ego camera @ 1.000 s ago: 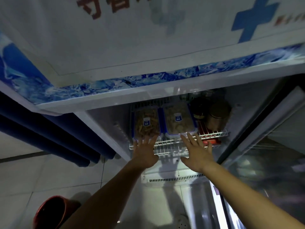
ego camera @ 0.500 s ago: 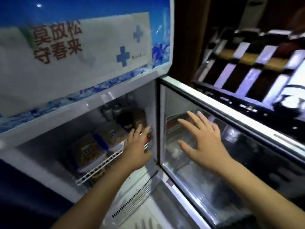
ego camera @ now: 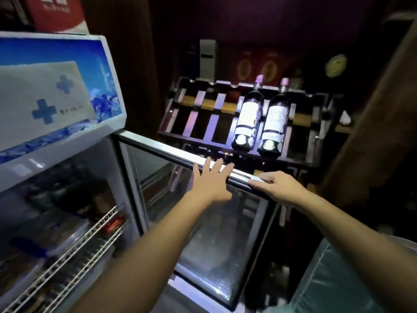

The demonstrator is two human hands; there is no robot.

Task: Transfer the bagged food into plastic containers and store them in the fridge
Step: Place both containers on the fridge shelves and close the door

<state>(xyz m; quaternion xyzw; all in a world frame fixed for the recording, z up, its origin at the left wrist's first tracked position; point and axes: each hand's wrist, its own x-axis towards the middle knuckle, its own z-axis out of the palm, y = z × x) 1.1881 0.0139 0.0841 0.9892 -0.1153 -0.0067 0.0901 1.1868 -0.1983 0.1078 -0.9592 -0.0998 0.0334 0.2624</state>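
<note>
The white display fridge [ego camera: 108,123] stands at the left with its glass door [ego camera: 216,240] swung open toward me. My left hand [ego camera: 211,184] lies flat with spread fingers on the inner side of the glass, fingertips at the door's top frame. My right hand [ego camera: 278,186] rests on the top edge of the door frame, fingers pointing left along it. Inside, on a white wire shelf [ego camera: 74,251], a blue-lidded plastic container [ego camera: 36,242] shows only as a blur. Neither hand holds anything.
A dark wooden wine rack [ego camera: 203,118] with two bottles [ego camera: 248,118] lying on it stands just behind the door. A red box [ego camera: 56,12] sits on top of the fridge. A pale teal covered object [ego camera: 352,279] is at the lower right.
My view has swung right, away from the fridge shelf. Both hands have left the shelf; the left went to the door glass, the right onto the door's top edge.
</note>
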